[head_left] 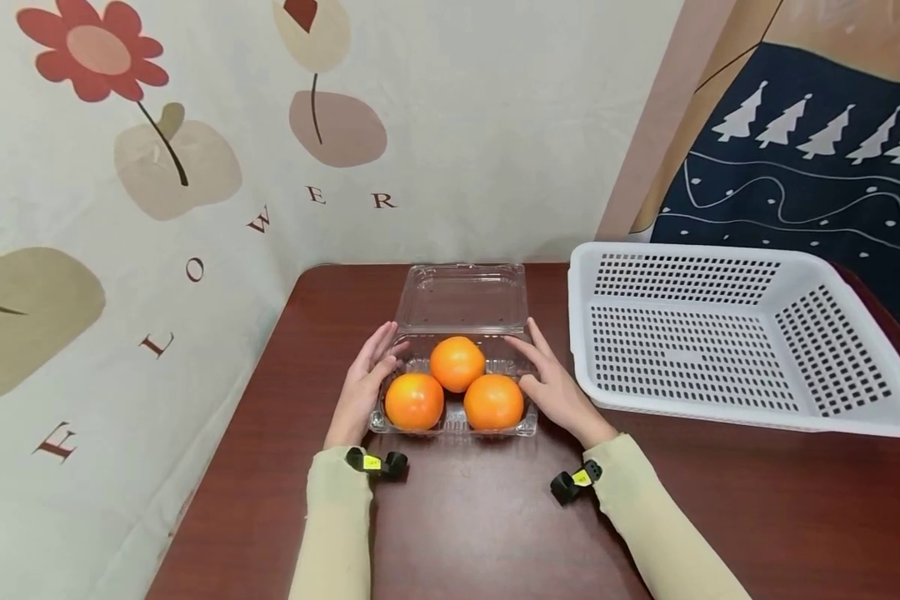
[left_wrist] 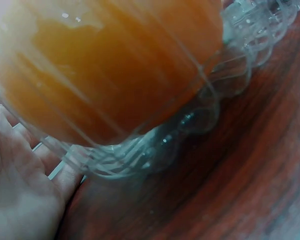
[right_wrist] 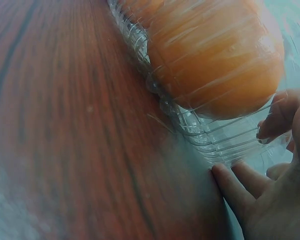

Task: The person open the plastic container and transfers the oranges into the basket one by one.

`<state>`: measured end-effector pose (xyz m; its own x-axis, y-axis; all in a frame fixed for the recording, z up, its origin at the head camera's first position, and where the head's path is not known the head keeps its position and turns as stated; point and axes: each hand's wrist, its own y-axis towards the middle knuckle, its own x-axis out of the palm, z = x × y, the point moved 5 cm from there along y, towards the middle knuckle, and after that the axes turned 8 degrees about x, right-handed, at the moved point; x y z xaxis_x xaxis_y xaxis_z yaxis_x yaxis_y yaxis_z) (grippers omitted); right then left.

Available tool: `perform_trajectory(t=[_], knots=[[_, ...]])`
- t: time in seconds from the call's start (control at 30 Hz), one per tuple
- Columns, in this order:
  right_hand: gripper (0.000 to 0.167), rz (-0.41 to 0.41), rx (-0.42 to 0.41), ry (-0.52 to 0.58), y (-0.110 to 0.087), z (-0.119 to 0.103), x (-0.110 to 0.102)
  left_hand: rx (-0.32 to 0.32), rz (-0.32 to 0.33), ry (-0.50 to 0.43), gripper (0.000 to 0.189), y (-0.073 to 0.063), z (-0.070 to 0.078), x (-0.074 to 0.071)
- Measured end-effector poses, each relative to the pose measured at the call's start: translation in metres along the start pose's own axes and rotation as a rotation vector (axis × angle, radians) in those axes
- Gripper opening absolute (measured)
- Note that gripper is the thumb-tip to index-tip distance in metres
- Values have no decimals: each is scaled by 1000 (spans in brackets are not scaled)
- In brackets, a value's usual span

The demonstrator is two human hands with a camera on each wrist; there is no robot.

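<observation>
A clear plastic clamshell box (head_left: 455,423) lies on the table, its lid (head_left: 462,297) folded back flat behind it. Three oranges sit inside: one orange (head_left: 457,364) at the back, another orange (head_left: 414,402) front left, a third orange (head_left: 493,402) front right. My left hand (head_left: 366,383) rests along the box's left side, fingers fairly straight. On the right side lies my right hand (head_left: 558,390), its fingers spread and its thumb near the rim. Through the ribbed wall in the right wrist view, an orange (right_wrist: 217,60) shows close to the right hand (right_wrist: 275,195).
A white perforated plastic basket (head_left: 592,392) stands on the right of the dark red wooden table (head_left: 465,517). Behind the table hangs a patterned cloth (head_left: 495,133) with flower prints. A dark cloth (head_left: 787,167) with white trees hangs behind the basket.
</observation>
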<state>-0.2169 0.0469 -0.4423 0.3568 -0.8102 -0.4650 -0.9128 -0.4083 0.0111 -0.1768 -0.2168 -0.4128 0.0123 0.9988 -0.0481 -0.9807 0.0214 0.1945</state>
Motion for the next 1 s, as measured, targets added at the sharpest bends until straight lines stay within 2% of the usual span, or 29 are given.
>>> perform_trajectory(t=[0.17,0.23,0.4,0.47,0.63,1.0], knots=[[63,5,-13,0,0,-2,-1,14,-2,24,50,4,-11,-5],[62,3,-7,7,-4,-12,-4,12,4,21,50,5,-16,-6],[58,-9,2,11,-14,-36,-8,0,7,3,50,3,-9,-3],[59,-2,-5,6,-11,-28,-6,-4,4,-8,50,1,-3,-1],[62,10,-7,-4,-2,-2,1,-5,2,-18,49,0,-4,-1],[62,12,-11,-18,-1,2,1,-17,-1,-3,50,0,-3,-1]])
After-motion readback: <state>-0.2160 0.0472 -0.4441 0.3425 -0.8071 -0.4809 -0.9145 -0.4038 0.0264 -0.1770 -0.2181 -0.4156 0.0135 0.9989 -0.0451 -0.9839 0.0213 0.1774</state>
